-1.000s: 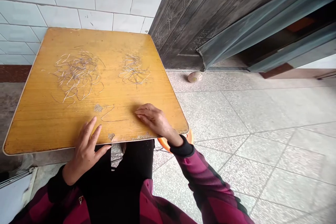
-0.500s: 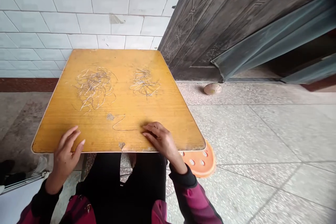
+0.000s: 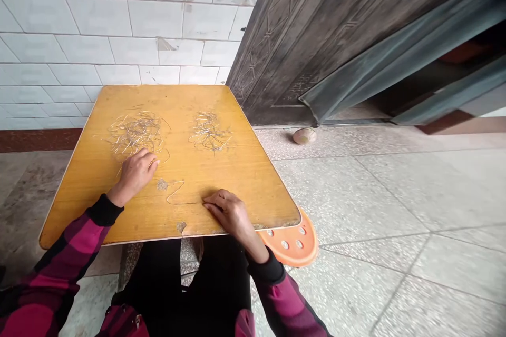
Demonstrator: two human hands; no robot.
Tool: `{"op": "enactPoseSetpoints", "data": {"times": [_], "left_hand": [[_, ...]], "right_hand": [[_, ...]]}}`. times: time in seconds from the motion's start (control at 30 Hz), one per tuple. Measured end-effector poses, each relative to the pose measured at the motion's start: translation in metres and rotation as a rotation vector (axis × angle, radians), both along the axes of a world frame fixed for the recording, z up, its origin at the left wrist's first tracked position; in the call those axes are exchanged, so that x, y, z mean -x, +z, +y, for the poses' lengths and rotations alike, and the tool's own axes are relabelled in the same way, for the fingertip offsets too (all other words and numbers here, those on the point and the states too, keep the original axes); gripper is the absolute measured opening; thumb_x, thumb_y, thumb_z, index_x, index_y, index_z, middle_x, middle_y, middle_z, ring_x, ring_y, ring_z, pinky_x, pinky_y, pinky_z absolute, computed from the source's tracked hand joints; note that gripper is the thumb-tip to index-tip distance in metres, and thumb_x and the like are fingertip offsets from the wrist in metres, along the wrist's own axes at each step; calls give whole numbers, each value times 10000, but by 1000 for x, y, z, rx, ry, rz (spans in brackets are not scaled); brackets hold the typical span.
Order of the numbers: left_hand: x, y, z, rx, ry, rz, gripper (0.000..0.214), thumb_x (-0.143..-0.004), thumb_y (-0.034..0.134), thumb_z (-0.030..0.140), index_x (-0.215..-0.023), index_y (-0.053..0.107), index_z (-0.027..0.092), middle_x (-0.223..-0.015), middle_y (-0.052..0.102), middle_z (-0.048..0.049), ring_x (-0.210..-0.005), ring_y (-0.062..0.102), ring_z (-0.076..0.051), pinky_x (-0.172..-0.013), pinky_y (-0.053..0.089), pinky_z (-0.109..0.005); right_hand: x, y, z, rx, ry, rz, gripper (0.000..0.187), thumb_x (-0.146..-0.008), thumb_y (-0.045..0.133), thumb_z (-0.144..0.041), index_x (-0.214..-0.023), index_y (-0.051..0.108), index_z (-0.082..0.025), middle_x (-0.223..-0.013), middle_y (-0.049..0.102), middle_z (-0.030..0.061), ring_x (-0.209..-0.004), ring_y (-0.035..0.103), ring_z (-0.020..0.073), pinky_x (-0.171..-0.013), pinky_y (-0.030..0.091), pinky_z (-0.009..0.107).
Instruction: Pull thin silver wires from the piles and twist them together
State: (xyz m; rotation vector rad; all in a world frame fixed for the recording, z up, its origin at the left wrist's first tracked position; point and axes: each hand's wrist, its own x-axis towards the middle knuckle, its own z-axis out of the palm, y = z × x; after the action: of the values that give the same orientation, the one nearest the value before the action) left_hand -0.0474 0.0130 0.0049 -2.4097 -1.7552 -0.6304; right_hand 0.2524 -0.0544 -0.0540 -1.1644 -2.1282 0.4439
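Note:
A worn yellow wooden table (image 3: 245, 179) carries two heaps of thin wire pieces: a larger heap (image 3: 132, 131) at the left and a smaller heap (image 3: 208, 134) further right. One bent wire (image 3: 176, 195) lies alone near the front edge. My left hand (image 3: 136, 171) reaches to the near edge of the larger heap, fingers curled down onto the wires. My right hand (image 3: 227, 210) rests on the table with fingers pressed together on the end of the bent wire.
A white tiled wall (image 3: 118, 26) stands behind the table, a dark carved door (image 3: 316, 37) to the right. An orange plastic stool (image 3: 292, 242) sits under the table's right corner. A small round object (image 3: 304, 136) lies on the terrazzo floor (image 3: 395, 210).
My left hand has moved from the table's front edge forward to the larger wire heap and curled its fingers. My right hand has stayed on the bent wire. The view shifted slightly.

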Motion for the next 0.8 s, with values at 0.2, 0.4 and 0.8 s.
{"op": "enactPoseSetpoints", "data": {"times": [0.2, 0.4, 0.8], "left_hand": [[4, -18, -6, -86, -82, -138, 229, -927, 487, 237, -846, 693, 181, -829, 680, -53, -755, 620, -175, -687, 450, -281], [8, -15, -7, -70, -78, -175, 247, -931, 476, 267, -863, 698, 181, -848, 687, -50, -743, 623, -164, -690, 462, -277], [10, -20, -6, -95, -122, -153, 247, -945, 469, 266, -858, 683, 178, -864, 687, -55, -787, 646, -189, -716, 480, -297]], "right_hand": [[3, 5, 1, 0, 5, -26, 161, -937, 589, -300, -942, 722, -210, -846, 684, 57, -773, 646, 170, -709, 523, 292], [4, 11, 5, 3, 44, -54, 203, -963, 543, -290, -896, 708, -193, -840, 674, 57, -736, 638, 150, -670, 499, 257], [-57, 28, 71, -106, -54, -340, 247, -961, 508, -261, -855, 706, -159, -818, 643, 64, -678, 585, 140, -616, 415, 253]]}}
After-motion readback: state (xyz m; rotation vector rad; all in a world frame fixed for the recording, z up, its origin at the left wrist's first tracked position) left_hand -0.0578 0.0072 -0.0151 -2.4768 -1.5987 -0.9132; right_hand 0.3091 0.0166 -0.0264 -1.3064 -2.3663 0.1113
